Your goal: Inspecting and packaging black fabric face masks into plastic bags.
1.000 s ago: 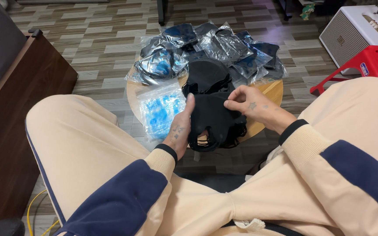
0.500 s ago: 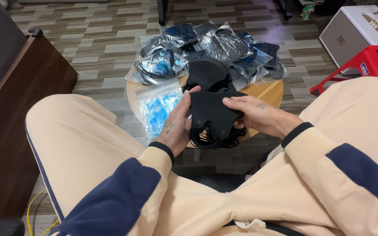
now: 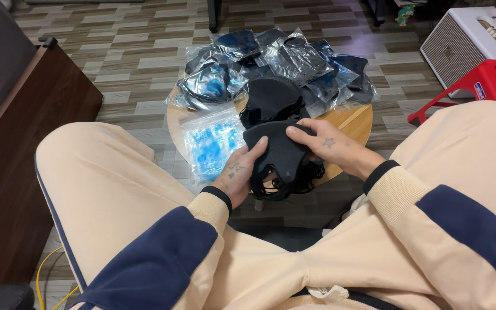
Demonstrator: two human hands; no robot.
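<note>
The black face mask [image 3: 282, 152] lies across both hands just above the near edge of the round wooden table [image 3: 354, 123], its long axis running left to right. The left hand [image 3: 239, 172] pinches its left end and the right hand [image 3: 325, 143] clamps the upper right edge (both equally close); bagged masks [image 3: 294, 54] lie beyond.

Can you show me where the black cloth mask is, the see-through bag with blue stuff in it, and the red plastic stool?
Black cloth mask [image 3: 282, 150], head view: middle of its front panel.
Clear plastic zip bag with blue contents [image 3: 210, 143], head view: centre of the bag.
Red plastic stool [image 3: 492, 80], head view: its perforated top.
</note>
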